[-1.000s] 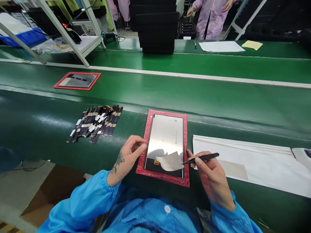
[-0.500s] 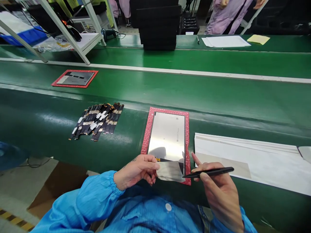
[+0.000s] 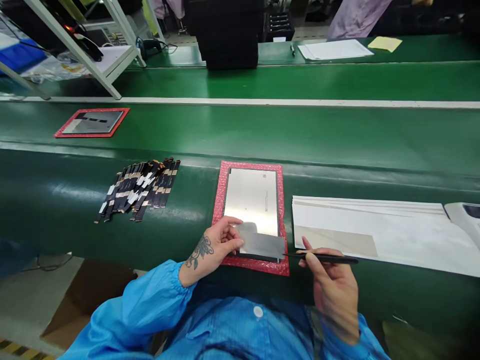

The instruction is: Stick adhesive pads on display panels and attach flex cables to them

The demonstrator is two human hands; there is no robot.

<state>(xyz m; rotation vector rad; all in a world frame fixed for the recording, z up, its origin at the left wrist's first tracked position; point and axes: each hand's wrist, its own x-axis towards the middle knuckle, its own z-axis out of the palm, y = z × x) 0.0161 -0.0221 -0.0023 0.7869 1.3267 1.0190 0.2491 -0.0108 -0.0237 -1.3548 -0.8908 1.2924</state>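
Note:
In front of me a silvery display panel [image 3: 252, 195] lies on a sheet of pink bubble wrap [image 3: 285, 225]. Across the panel's near end is a thin grey film strip [image 3: 264, 245]. My left hand [image 3: 217, 245], tattooed near the wrist, pinches the strip's left end between thumb and fingers. Black tweezers [image 3: 333, 259] are gripped in my right hand [image 3: 332, 285], their tips at the strip's right end. Whether the strip lies fully flat on the panel I cannot tell. The panel's near left corner is partly hidden by my left hand.
Several dark flex cables [image 3: 140, 187] are piled to the left. Behind them lies another panel [image 3: 99, 122] on pink wrap. White sheets [image 3: 405, 230] with a beige strip lie at right, beside a white device [image 3: 465, 220]. A white rack [image 3: 123, 55] and black stack [image 3: 228, 35] stand farther back.
The strip has gone from tilted near the panel's close end to lying straighter across it. My left hand has moved up and turned, and the tweezers' tips stay by the strip's right end.

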